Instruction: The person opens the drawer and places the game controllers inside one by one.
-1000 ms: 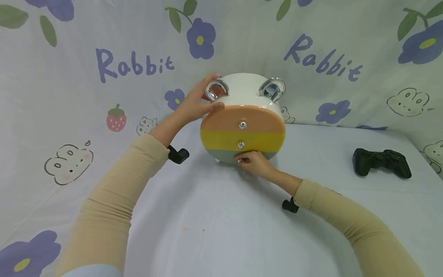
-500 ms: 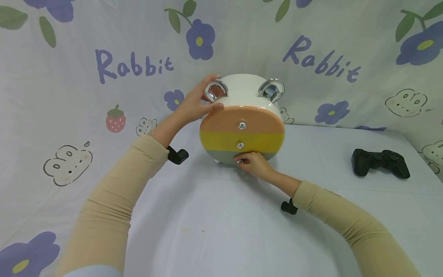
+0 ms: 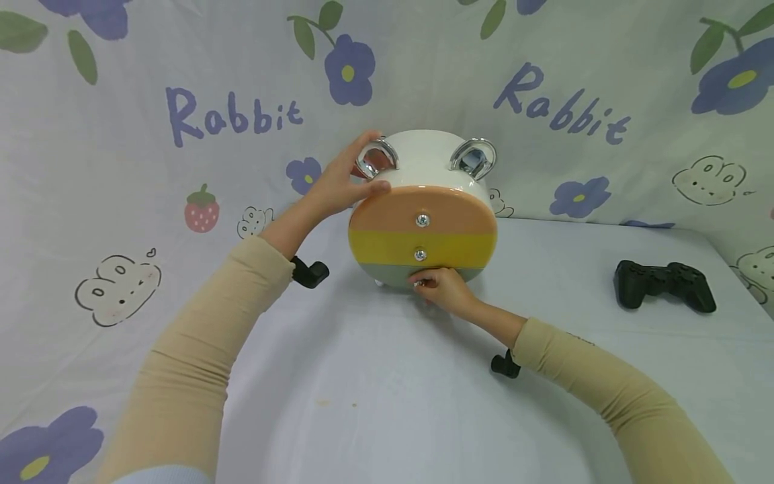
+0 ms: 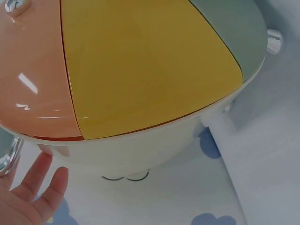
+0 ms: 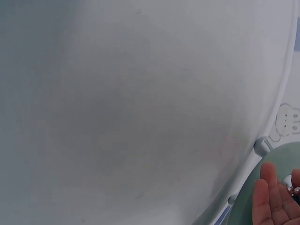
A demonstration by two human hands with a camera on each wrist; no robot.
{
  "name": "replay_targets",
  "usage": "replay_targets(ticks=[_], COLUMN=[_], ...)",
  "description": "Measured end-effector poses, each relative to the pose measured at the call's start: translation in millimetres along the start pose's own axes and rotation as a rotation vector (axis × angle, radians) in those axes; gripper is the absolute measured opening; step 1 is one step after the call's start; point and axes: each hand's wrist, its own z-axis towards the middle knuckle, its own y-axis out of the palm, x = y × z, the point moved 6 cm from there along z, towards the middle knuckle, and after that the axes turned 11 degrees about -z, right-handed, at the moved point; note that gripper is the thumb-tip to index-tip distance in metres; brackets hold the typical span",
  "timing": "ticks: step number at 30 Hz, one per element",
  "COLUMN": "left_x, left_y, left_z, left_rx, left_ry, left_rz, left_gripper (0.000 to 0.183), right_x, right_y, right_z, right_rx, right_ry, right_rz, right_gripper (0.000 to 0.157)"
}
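A small rounded drawer cabinet point(image 3: 459, 218) stands on the table, white on top, with orange, yellow and green drawer fronts and two silver ear-shaped loops. My left hand point(image 3: 341, 178) holds its upper left, thumb on the front edge and fingers about the left ear point(image 3: 393, 151). In the left wrist view, fingers point(image 4: 54, 192) lie by the cabinet's white side. My right hand point(image 3: 447, 290) pinches the knob of the green bottom drawer point(image 3: 393, 274), mostly hidden by the fingers. Two silver knobs show above. The right wrist view catches this hand point(image 5: 276, 201) before the green front.
A black game controller point(image 3: 665, 286) lies on the white table point(image 3: 387, 417) to the right. Behind the cabinet hangs a cloth point(image 3: 423, 74) printed with flowers, rabbits and lettering. Black wrist-camera mounts stick out below both sleeves.
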Motion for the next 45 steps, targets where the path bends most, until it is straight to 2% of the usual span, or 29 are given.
replay_targets(ticks=[8,19,29,38,45], left_x=[-1.2,-0.7,-2.9,-3.0,-3.5], left_y=[-1.1,-1.9,-0.6,-0.7,-0.5], left_z=[0.1,-0.5,0.4,0.5,0.6], left_rx=[0.002,0.001,0.000,-0.002,-0.004], left_ry=[-0.008,0.004,-0.023,-0.028,-0.026], left_rz=[-0.001,0.003,0.006,-0.001,-0.001], left_gripper=[0.084,0.085,0.083,0.082,0.081], right_x=[-4,-12,-18,-26,-34], right_y=[0.8,4.0,7.3,14.3,18.6], right_z=[-5,-17,-31,-45,-57], right_rx=[-0.034,-0.048,-0.052,-0.077,-0.065], right_ry=[-0.002,0.005,0.026,0.046,0.004], right_rz=[0.010,-0.055,-0.006,-0.005,-0.016], right_gripper=[0.019,0.019,0.019,0.021,0.021])
